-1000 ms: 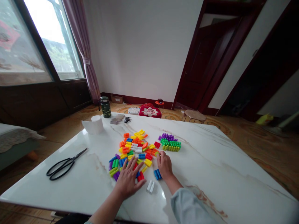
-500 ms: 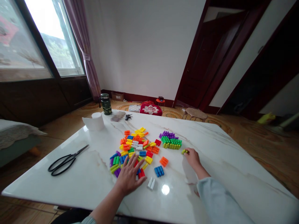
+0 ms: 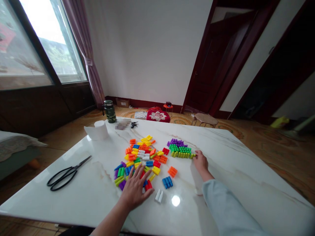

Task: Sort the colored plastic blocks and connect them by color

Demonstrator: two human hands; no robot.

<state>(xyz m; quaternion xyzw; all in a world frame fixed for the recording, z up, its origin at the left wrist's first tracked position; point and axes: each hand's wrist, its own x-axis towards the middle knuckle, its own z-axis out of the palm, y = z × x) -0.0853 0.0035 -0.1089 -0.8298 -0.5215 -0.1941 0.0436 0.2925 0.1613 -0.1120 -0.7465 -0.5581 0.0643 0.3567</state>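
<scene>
My right hand (image 3: 201,161) pinches a small yellow-green plastic building piece (image 3: 192,156) at the right end of a row of upright yellow-green pieces (image 3: 180,154). Behind that row stand green pieces (image 3: 180,148) and purple pieces (image 3: 176,142), packed side by side. With fingers spread, my left hand (image 3: 135,189) rests over the near side of a mixed heap of bullet-shaped pieces (image 3: 139,154), hiding some of them. Orange pieces (image 3: 172,171), blue pieces (image 3: 167,182) and two white pieces (image 3: 158,196) lie apart from the heap.
Black-handled scissors (image 3: 69,173) lie on the marble-look table (image 3: 98,196) at the left. A white paper roll (image 3: 100,129), a green camouflage bottle (image 3: 109,111) and keys (image 3: 134,124) are near the far edge. A round stool (image 3: 206,118) stands beyond the table.
My right hand has moved slightly away from me and left, bringing the yellow-green piece to the end of the row. My left hand stays over the heap.
</scene>
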